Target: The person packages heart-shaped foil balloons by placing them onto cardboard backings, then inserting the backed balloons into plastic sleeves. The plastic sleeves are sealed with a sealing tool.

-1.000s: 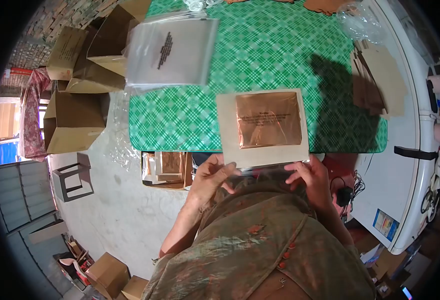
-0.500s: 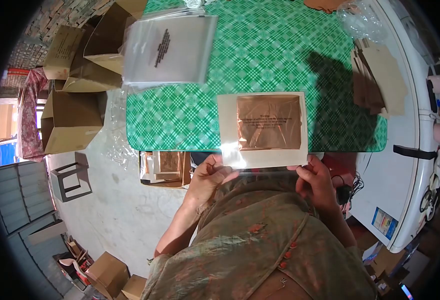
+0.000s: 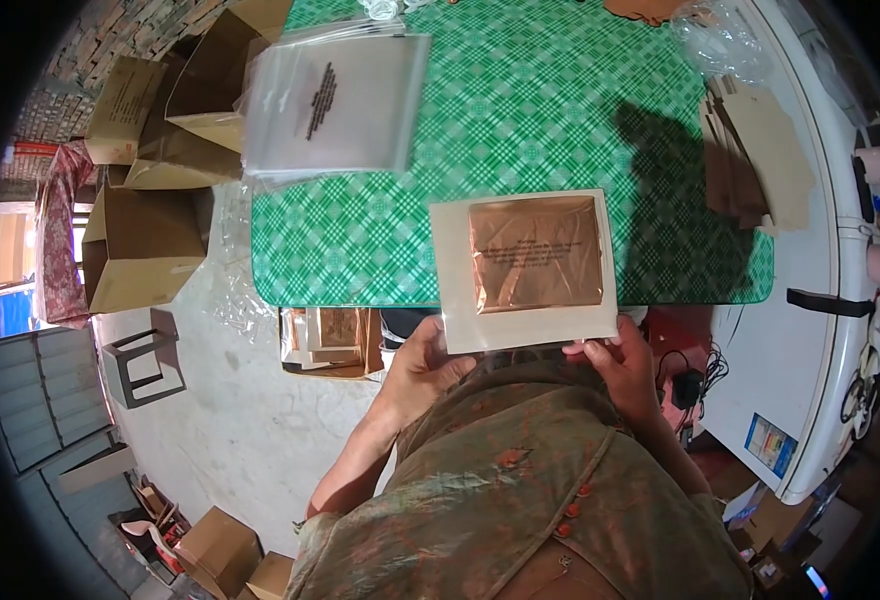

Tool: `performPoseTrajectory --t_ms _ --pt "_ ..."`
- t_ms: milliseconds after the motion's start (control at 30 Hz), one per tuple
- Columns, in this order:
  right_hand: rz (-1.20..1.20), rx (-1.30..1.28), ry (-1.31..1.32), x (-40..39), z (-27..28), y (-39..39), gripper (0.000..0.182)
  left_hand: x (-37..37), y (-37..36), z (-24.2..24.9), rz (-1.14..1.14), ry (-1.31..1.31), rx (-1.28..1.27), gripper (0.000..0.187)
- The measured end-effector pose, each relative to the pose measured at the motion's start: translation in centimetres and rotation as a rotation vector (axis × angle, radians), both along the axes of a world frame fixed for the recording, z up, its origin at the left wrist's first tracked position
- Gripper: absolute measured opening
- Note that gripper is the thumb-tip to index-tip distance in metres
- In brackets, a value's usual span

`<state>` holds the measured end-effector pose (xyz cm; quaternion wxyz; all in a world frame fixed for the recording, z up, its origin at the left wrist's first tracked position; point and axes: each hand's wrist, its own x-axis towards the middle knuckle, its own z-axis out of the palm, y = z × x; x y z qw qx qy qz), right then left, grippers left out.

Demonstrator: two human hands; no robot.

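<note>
A cream card [image 3: 457, 310] with a copper-coloured wrapped square [image 3: 537, 253] on it, printed with small dark text, lies partly over the front edge of the green checked table [image 3: 520, 120]. My left hand [image 3: 422, 372] is closed at the card's lower left corner, thumb below the edge. At the lower right corner, my right hand [image 3: 622, 362] pinches the card's edge. Fingertips of both hands are partly hidden beneath the card.
Clear plastic bags [image 3: 335, 105] are stacked at the table's back left. Brown card pieces [image 3: 775, 150] and crumpled plastic [image 3: 720, 45] lie at the right. Open cartons [image 3: 145, 245] stand left; a box of wrapped pieces [image 3: 330, 372] sits below the table edge.
The card has moved slightly toward my body and tilted a little. Both hands have shifted with it, and my right hand's fingers are drawn closer to its corner.
</note>
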<state>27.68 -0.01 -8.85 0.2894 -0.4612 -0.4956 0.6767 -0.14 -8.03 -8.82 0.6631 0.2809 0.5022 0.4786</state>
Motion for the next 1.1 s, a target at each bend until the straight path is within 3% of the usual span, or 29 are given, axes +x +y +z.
performPoseTrajectory --t_ms 433,733,933,1000,1033,1100 --pt "-0.094 0.018 -0.033 -0.4 -0.8 -0.5 0.017 0.1 0.4 0.0 -0.002 0.038 0.005 0.034" --pt "-0.171 0.084 -0.090 -1.1 -1.1 -0.4 0.014 0.2 1.1 0.0 0.012 0.069 -0.148 0.029" --pt "-0.240 0.163 -0.186 -2.0 0.3 0.3 0.013 0.3 1.6 1.2 0.106 0.010 0.009 0.033" --pt "-0.290 0.178 -0.141 -2.3 1.5 1.2 0.015 0.3 2.9 2.9 0.140 0.057 -0.013 0.031" --pt "-0.255 0.251 -0.257 -2.3 2.1 1.9 0.017 0.3 3.7 3.6 0.156 0.081 -0.021 0.030" --pt "-0.184 0.397 -0.490 -1.6 3.1 3.7 0.021 -0.2 4.4 4.1 0.107 0.468 0.011 0.040"
